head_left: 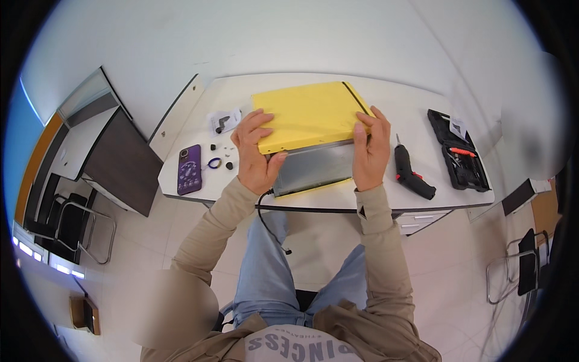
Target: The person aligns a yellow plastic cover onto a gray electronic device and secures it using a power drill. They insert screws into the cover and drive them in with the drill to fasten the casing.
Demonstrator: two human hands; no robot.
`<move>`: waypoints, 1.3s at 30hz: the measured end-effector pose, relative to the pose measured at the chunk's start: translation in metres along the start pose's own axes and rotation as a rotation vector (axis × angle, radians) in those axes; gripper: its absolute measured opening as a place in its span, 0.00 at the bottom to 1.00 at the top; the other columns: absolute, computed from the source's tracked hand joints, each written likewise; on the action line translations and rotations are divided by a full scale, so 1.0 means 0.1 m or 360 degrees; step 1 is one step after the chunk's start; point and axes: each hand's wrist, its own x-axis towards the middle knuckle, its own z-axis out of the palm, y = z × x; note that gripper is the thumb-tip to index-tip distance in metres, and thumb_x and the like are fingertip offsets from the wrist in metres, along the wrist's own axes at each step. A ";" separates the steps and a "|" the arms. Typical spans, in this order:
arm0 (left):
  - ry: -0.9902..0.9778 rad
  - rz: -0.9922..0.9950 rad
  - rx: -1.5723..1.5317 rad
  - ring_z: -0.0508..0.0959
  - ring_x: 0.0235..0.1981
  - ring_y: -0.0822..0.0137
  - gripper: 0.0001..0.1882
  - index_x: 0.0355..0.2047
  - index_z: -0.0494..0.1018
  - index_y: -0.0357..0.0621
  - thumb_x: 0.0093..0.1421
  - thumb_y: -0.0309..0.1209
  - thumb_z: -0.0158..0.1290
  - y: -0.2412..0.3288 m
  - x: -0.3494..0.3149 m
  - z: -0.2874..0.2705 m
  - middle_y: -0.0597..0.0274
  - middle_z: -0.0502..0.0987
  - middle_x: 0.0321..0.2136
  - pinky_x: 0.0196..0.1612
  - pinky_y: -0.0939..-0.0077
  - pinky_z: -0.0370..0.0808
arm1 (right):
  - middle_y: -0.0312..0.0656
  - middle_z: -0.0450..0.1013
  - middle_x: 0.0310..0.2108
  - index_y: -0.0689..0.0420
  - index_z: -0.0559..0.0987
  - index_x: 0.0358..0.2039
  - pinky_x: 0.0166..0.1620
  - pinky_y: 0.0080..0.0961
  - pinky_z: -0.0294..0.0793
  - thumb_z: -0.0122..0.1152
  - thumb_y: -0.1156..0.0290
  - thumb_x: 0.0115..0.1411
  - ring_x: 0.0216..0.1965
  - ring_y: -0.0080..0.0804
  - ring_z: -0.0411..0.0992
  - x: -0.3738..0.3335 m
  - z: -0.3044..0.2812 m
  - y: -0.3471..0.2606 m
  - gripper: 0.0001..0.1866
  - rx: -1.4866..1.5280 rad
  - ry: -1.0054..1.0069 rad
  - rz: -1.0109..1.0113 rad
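At the far left of the white surface lies a purple phone, flat and face down, with a small clear bag of parts behind it. Just right of the phone sit a blue ring and a few small dark bits, spread apart, probably so that none gets lost.

The left hand presses on the near left corner of a yellow panel, its grip holding that edge with fingers spread on top and the thumb low at the side. The panel lies over a flat grey metal device, which juts out toward the person at mid-surface; a black cable hangs from its left corner over the surface edge. The right hand mirrors the left, its grip clasped on the panel's near right corner. Holding both corners likely keeps the panel square to the device beneath.

Right of that hand lies a black and red electric screwdriver, within easy reach, and beyond it an open black bit case.
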 end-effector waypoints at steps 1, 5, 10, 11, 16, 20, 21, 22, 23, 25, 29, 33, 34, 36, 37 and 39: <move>0.0047 0.0014 -0.0007 0.64 0.61 0.45 0.24 0.51 0.61 0.46 0.65 0.48 0.53 -0.01 0.00 0.05 0.48 0.68 0.56 0.61 0.50 0.56 | 0.48 0.67 0.58 0.55 0.78 0.48 0.40 0.26 0.76 0.56 0.64 0.67 0.38 0.30 0.76 0.00 -0.03 0.03 0.13 -0.0015 0.0022 0.0022; 0.0265 0.0071 -0.0266 0.64 0.61 0.47 0.26 0.52 0.62 0.46 0.68 0.54 0.46 -0.13 -0.02 0.35 0.50 0.67 0.55 0.64 0.49 0.59 | 0.47 0.68 0.58 0.56 0.79 0.48 0.45 0.33 0.78 0.58 0.64 0.65 0.47 0.40 0.76 -0.05 0.00 0.20 0.14 -0.0035 0.0168 0.0034; 0.0024 0.0118 -0.0091 0.61 0.65 0.46 0.27 0.59 0.60 0.45 0.73 0.52 0.34 -0.16 -0.10 0.13 0.50 0.63 0.61 0.67 0.50 0.55 | 0.47 0.64 0.61 0.52 0.75 0.48 0.49 0.38 0.75 0.53 0.64 0.66 0.49 0.48 0.73 -0.02 0.03 0.00 0.13 -0.0067 0.0022 0.0209; -0.0014 0.0115 -0.0047 0.60 0.66 0.46 0.27 0.60 0.60 0.45 0.73 0.52 0.31 -0.16 -0.10 0.07 0.50 0.62 0.62 0.68 0.51 0.54 | 0.47 0.64 0.61 0.52 0.74 0.47 0.47 0.39 0.75 0.52 0.64 0.67 0.45 0.47 0.74 -0.02 0.09 0.01 0.11 -0.0067 0.0004 0.0226; -0.0163 0.0129 -0.0021 0.58 0.68 0.46 0.24 0.62 0.59 0.44 0.75 0.44 0.28 -0.12 -0.08 0.10 0.50 0.61 0.65 0.69 0.52 0.51 | 0.46 0.64 0.60 0.54 0.72 0.47 0.44 0.38 0.74 0.48 0.67 0.68 0.39 0.46 0.75 0.00 -0.06 -0.03 0.10 0.0020 0.0007 0.0383; -0.0134 0.0103 -0.0070 0.58 0.67 0.46 0.25 0.61 0.59 0.42 0.74 0.44 0.27 -0.19 -0.13 0.12 0.49 0.62 0.64 0.69 0.51 0.49 | 0.45 0.65 0.58 0.56 0.70 0.49 0.45 0.37 0.73 0.46 0.68 0.69 0.40 0.46 0.74 0.02 0.03 0.01 0.11 0.0030 0.0055 0.0353; -0.0122 0.0096 -0.0036 0.58 0.67 0.45 0.24 0.60 0.59 0.41 0.75 0.44 0.27 -0.18 -0.13 0.14 0.49 0.62 0.64 0.69 0.50 0.49 | 0.45 0.65 0.57 0.56 0.70 0.49 0.45 0.37 0.73 0.46 0.69 0.69 0.40 0.46 0.74 0.03 0.03 0.02 0.11 0.0020 0.0069 0.0343; -0.0121 0.0093 0.0008 0.58 0.67 0.45 0.24 0.60 0.59 0.40 0.75 0.43 0.28 -0.18 -0.14 0.14 0.48 0.62 0.64 0.69 0.50 0.49 | 0.45 0.65 0.57 0.57 0.70 0.49 0.45 0.37 0.73 0.45 0.70 0.69 0.41 0.46 0.73 0.02 0.05 0.00 0.11 0.0021 0.0087 0.0340; -0.0121 0.0088 0.0053 0.58 0.67 0.44 0.23 0.60 0.59 0.40 0.75 0.43 0.28 -0.18 -0.14 0.15 0.48 0.62 0.64 0.69 0.49 0.49 | 0.45 0.66 0.57 0.57 0.70 0.48 0.46 0.36 0.72 0.46 0.71 0.68 0.41 0.45 0.73 0.02 0.06 -0.01 0.10 0.0039 0.0103 0.0369; -0.0098 0.0057 0.0009 0.59 0.67 0.46 0.21 0.59 0.59 0.41 0.75 0.41 0.29 -0.11 -0.13 0.15 0.49 0.61 0.64 0.69 0.51 0.51 | 0.45 0.66 0.57 0.59 0.70 0.46 0.46 0.34 0.72 0.46 0.72 0.67 0.41 0.44 0.73 0.03 0.07 -0.04 0.09 0.0094 0.0133 0.0432; 0.0075 0.0012 -0.0386 0.60 0.66 0.47 0.19 0.56 0.60 0.41 0.75 0.40 0.33 -0.08 -0.09 0.21 0.47 0.62 0.62 0.68 0.50 0.53 | 0.46 0.67 0.55 0.58 0.69 0.52 0.50 0.32 0.71 0.48 0.73 0.66 0.45 0.43 0.73 0.00 0.23 0.09 0.14 -0.0028 0.0340 0.0283; 0.0170 -0.0005 -0.0450 0.60 0.65 0.48 0.20 0.55 0.63 0.41 0.73 0.43 0.38 -0.25 -0.22 0.35 0.48 0.65 0.59 0.68 0.51 0.53 | 0.42 0.74 0.45 0.49 0.70 0.60 0.40 0.26 0.76 0.50 0.71 0.68 0.35 0.28 0.74 -0.05 0.33 0.17 0.20 0.0089 0.0419 0.0344; 0.0175 -0.0042 -0.0442 0.60 0.65 0.47 0.20 0.55 0.63 0.40 0.72 0.42 0.39 -0.16 -0.21 0.40 0.49 0.65 0.59 0.68 0.51 0.52 | 0.39 0.73 0.45 0.51 0.70 0.60 0.38 0.23 0.74 0.50 0.71 0.68 0.33 0.24 0.71 -0.07 0.27 0.22 0.20 0.0088 0.0430 0.0345; 0.0194 -0.0061 -0.0337 0.61 0.64 0.47 0.18 0.53 0.64 0.40 0.72 0.40 0.40 -0.08 -0.16 0.34 0.49 0.68 0.56 0.67 0.52 0.53 | 0.43 0.72 0.54 0.55 0.70 0.59 0.49 0.29 0.74 0.50 0.68 0.68 0.45 0.34 0.75 -0.04 0.18 0.15 0.20 0.0278 0.0258 0.0610; 0.0167 -0.0035 -0.0293 0.63 0.63 0.47 0.17 0.52 0.65 0.40 0.71 0.39 0.40 0.03 -0.09 0.31 0.49 0.69 0.56 0.65 0.53 0.53 | 0.44 0.71 0.54 0.58 0.70 0.59 0.49 0.28 0.74 0.50 0.69 0.68 0.47 0.32 0.74 -0.02 0.16 0.19 0.20 0.0187 0.0380 0.0358; 0.0122 -0.0025 -0.0180 0.65 0.62 0.48 0.16 0.52 0.65 0.41 0.70 0.37 0.41 0.10 -0.03 0.25 0.51 0.70 0.56 0.63 0.54 0.53 | 0.43 0.71 0.54 0.60 0.70 0.58 0.53 0.24 0.71 0.51 0.70 0.68 0.49 0.28 0.72 0.02 0.11 0.16 0.19 0.0138 0.0336 0.0355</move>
